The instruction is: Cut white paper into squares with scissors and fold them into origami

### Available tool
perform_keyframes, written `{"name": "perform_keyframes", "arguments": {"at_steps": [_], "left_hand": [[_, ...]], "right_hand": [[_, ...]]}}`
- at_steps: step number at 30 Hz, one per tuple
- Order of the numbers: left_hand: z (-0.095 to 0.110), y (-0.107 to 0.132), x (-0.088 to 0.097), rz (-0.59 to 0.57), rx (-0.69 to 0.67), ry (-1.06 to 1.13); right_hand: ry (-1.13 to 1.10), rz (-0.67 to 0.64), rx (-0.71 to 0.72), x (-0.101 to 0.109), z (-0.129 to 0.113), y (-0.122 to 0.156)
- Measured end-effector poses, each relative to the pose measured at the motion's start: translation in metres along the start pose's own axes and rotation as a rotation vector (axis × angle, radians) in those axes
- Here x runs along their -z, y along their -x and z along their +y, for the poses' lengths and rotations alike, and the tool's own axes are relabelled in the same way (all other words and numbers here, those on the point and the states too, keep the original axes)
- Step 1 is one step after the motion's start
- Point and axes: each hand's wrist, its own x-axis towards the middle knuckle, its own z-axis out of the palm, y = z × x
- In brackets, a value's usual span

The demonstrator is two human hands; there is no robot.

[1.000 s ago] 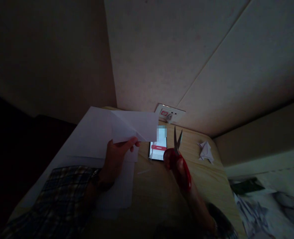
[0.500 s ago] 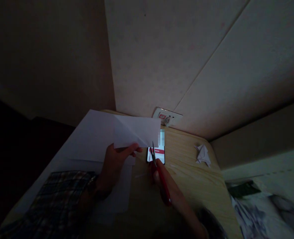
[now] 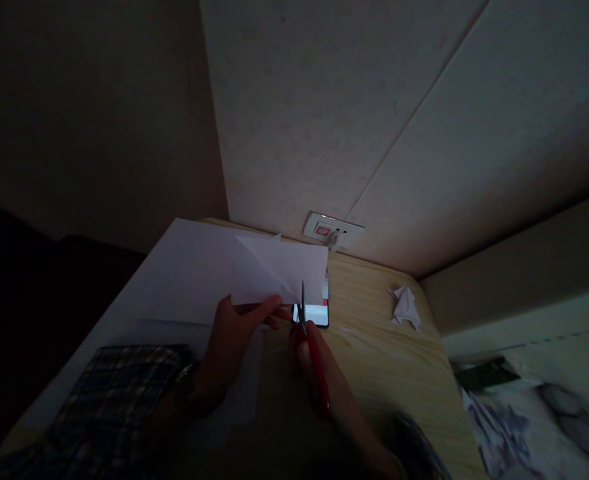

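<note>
My left hand (image 3: 242, 330) pinches the lower edge of a creased white sheet of paper (image 3: 269, 267), thumb on top and fingers beneath. A diagonal fold line runs across this sheet. In my right hand (image 3: 324, 363) is a pair of scissors (image 3: 318, 373) with red handles, its fingers wrapped round them. The narrow blades point away from me and meet the paper's lower edge, one blade lying over its face. Under the paper's right end lies a phone (image 3: 317, 315) with a lit screen, partly covered.
Larger white sheets (image 3: 174, 280) lie on the left of the wooden table (image 3: 364, 313). A folded paper figure (image 3: 405, 308) sits toward the right edge. A wall socket (image 3: 333, 230) with a plug is behind the table. Right of the table is a patterned cloth (image 3: 504, 420).
The paper has shifted slightly right and down, covering more of the phone. The scissors have moved a little left, and their blades now overlap the paper's lower edge more clearly.
</note>
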Motion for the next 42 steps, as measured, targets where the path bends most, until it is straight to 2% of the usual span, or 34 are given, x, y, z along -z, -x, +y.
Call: {"name": "perform_keyframes", "arguments": {"at_steps": [10,31,36,42], "left_hand": [[-0.0034,0.0015,-0.0003,-0.017,-0.003,-0.02],[-0.0041,0.0028,0.0003,-0.037,-0.048,-0.056],[-0.0038,0.0045,0.0006,-0.036,-0.038,-0.043],[-0.0034,0.0056,0.0,-0.025,-0.028,-0.023]], "right_hand": [[0.002,0.05,-0.063,-0.001,0.0019,0.002],[0.012,0.085,-0.041,-0.0038,-0.0007,0.0027],[0.032,0.137,0.005,-0.0059,0.0024,0.0024],[0.044,0.158,-0.022,-0.0069,0.0025,0.0032]]}}
